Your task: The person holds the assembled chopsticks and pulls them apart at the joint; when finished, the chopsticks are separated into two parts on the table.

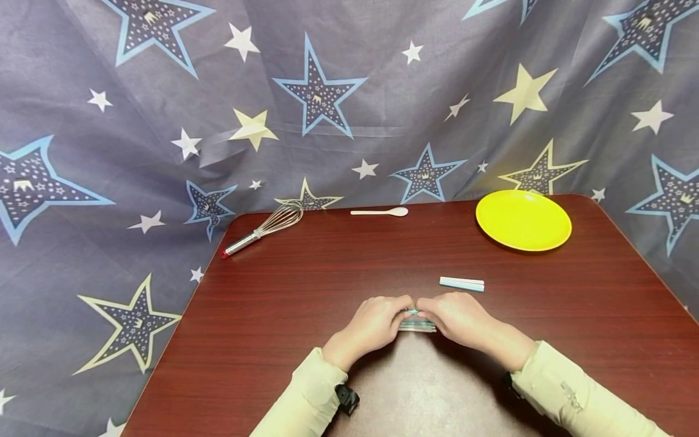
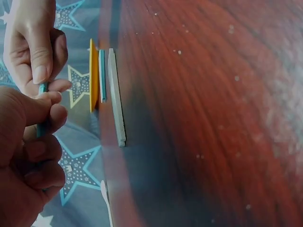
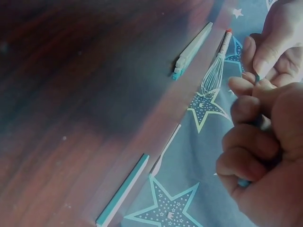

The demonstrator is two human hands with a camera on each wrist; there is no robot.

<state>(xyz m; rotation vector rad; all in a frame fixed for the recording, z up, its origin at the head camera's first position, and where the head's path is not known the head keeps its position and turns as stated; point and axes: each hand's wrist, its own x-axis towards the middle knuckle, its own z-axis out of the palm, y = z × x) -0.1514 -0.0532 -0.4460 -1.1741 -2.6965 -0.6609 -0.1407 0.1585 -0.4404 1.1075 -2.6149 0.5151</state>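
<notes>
Both hands meet over the table, pinching one thin teal strip (image 2: pixel 43 87) end to end between thumbs and fingers. My left hand (image 1: pixel 374 321) grips one end, and its fingers cover most of that part. The other end is in my right hand (image 1: pixel 464 318), whose fingers curl round it in the right wrist view; a teal tip (image 3: pixel 244 182) peeks out beneath them. Under the hands lies a small group of white and teal strips (image 1: pixel 417 326). Farther off, right beyond the right hand, a white and blue pair of strips (image 1: pixel 462 284) lies side by side.
A whisk (image 1: pixel 264 229) lies at the table's back left. A white spoon (image 1: pixel 379 212) is near the back edge. The yellow plate (image 1: pixel 524 220) stands at the back right. Behind the red-brown table (image 1: pixel 246 340) hangs a grey star-patterned cloth (image 1: pixel 360 60).
</notes>
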